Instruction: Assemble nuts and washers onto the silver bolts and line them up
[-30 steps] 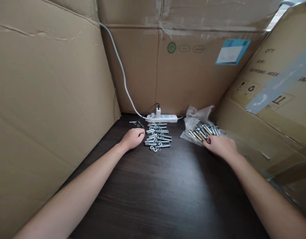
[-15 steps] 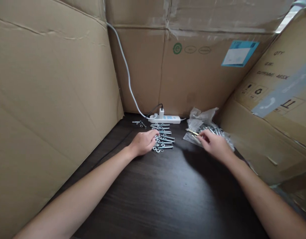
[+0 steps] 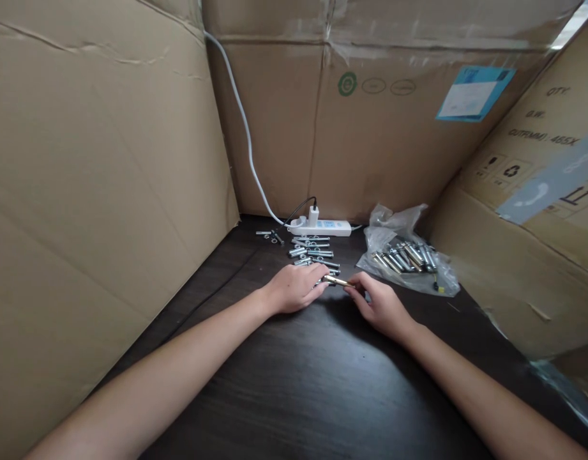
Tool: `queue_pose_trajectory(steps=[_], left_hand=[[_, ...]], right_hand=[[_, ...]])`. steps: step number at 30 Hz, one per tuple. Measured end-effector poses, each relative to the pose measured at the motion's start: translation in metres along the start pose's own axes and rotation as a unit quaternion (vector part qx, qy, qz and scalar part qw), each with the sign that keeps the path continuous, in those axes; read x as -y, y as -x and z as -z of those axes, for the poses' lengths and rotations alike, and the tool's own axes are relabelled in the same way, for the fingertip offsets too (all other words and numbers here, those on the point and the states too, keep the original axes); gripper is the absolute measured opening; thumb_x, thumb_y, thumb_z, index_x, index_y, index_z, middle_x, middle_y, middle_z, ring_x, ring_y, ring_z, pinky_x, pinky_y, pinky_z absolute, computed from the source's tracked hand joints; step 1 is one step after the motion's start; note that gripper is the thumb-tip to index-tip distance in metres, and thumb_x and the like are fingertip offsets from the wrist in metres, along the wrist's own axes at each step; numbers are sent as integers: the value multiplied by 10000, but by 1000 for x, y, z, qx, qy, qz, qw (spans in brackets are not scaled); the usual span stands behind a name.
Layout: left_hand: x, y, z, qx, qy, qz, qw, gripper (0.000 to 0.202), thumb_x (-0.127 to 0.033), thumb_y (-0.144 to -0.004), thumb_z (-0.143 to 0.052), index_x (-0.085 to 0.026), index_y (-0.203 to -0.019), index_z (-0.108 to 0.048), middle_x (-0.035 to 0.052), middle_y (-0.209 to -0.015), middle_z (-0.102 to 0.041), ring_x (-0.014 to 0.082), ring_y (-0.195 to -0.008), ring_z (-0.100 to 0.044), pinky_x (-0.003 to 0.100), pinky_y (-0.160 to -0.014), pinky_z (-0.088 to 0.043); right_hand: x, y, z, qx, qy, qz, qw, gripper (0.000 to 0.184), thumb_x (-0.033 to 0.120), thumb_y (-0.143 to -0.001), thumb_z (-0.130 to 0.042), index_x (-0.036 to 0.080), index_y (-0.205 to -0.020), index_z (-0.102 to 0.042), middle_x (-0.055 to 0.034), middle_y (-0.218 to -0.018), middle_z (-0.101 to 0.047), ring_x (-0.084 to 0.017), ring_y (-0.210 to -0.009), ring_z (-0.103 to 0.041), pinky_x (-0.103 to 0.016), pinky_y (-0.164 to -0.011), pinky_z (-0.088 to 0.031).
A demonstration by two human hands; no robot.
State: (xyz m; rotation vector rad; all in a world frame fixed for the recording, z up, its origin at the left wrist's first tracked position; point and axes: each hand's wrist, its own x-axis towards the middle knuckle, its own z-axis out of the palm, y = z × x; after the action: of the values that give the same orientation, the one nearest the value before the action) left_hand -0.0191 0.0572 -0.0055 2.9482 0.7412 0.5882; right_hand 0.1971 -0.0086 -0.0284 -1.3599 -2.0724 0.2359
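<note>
A brass-coloured expansion bolt [image 3: 338,281] lies level between my two hands, just above the dark table. The fingers of my left hand [image 3: 296,287] are closed on its left end. My right hand [image 3: 377,300] pinches its right end between thumb and fingers. Behind my left hand, silver bolts [image 3: 317,253] lie in rows with nuts and washers among them; my fingers hide the nearest ones. To the right, a clear plastic bag [image 3: 394,220] lies spread out, with a heap of silver and brass-coloured bolts [image 3: 403,257] on it.
A white power strip [image 3: 344,228] with a plugged-in charger [image 3: 313,216] stands at the back. A black cable [image 3: 212,292] runs across the table's left side. A few loose bolts and nuts [image 3: 274,237] lie by it. Cardboard walls [image 3: 265,128] enclose the back and both sides.
My right hand has brought the brass-coloured bolt left and nearer from the plastic bag. My left hand has shifted slightly right and closer, and now grips the bolt's other end.
</note>
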Motion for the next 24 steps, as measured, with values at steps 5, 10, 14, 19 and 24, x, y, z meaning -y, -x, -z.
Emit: queue_pose_trajectory(steps=[5,10,14,19,24], left_hand=[[-2,-1,-1,-1,-14,-37,999,193,-294,-941,-347,-170,-984,-489,40,-922,-607,156,-799,-598,251,-661,-445],[-9,-2,-2,-4,-18,-81,997,227,-305,-951,-322,-168,-1012,-493,47,-935,-607,157,-836,-600,250,-711,-451],[-10,-1,-3,1,-15,-89,996,236,-323,-950,-331,-173,-1024,-497,48,-947,-605,157,-843,-604,250,-724,-460],[-7,0,-3,-27,-5,-70,997,277,-329,-946,-338,-179,-1153,-445,59,-994,-586,160,-866,-603,250,-722,-470],[-8,0,-2,-12,-4,-66,998,261,-316,-949,-324,-180,-1108,-480,54,-969,-586,160,-850,-597,253,-721,-466]], right_hand=[[6,1,0,10,-11,-6,1000,90,294,-857,-474,207,-872,-460,-15,-716,-563,-142,-607,-519,-242,-553,-408],[19,3,0,10,-36,-17,999,52,232,-834,-460,214,-871,-429,15,-695,-533,-128,-585,-484,-231,-562,-385],[24,3,-2,45,-26,-6,999,123,297,-892,-411,213,-828,-475,25,-644,-523,-124,-555,-472,-230,-558,-355],[18,3,-6,28,1,-10,1000,259,356,-916,-392,211,-704,-425,28,-590,-487,-114,-521,-442,-229,-523,-312],[16,3,-8,17,15,-6,1000,275,369,-915,-394,211,-692,-426,27,-576,-484,-114,-514,-441,-226,-519,-308]])
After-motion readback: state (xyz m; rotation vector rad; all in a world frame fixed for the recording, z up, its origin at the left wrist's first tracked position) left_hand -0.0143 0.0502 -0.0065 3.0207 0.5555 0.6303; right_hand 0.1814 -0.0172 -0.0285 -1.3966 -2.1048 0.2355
